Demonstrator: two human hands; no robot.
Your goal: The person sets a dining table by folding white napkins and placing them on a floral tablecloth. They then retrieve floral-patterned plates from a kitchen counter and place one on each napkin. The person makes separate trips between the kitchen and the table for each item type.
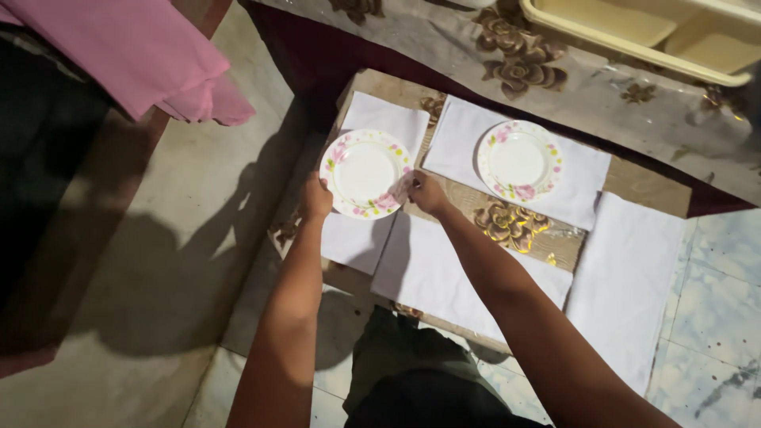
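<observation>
At the bottom edge, dark trousers (pixel 412 372) are seen, and both bare forearms reach up from there to a low table (pixel 555 238) with a flower-patterned top. The left hand (pixel 317 198) is closed on the near-left rim of a floral plate (pixel 365 170), fingers wrapped under the edge. The right hand (pixel 428 192) is pinched on the plate's near-right rim, fingers together; something pale, perhaps a cloth corner or the rim's glare, is seen at the fingertips, and which cannot be told. The plate is held over, or just set on, a white napkin (pixel 372 119) at the table's left end; whether it rests or hangs clear cannot be told.

For the step in hand to be done well, the plate should be kept level by both rims, centred on the napkin as its twin is, and lowered without the cloth being dragged or creased.

Further right, a second plate (pixel 519 160) is laid on its own napkin (pixel 587 178). Two more napkins (pixel 432 269) (pixel 626 277) are spread nearer, bare. Beyond, a patterned cloth (pixel 602 95) and a cream tub (pixel 634 32) are seen, the tub cut off by the top edge. At upper left, pink fabric (pixel 135 47) and a dark shape are cropped; what they belong to is not made out. The floor (pixel 158 261) is deep in shadow.
</observation>
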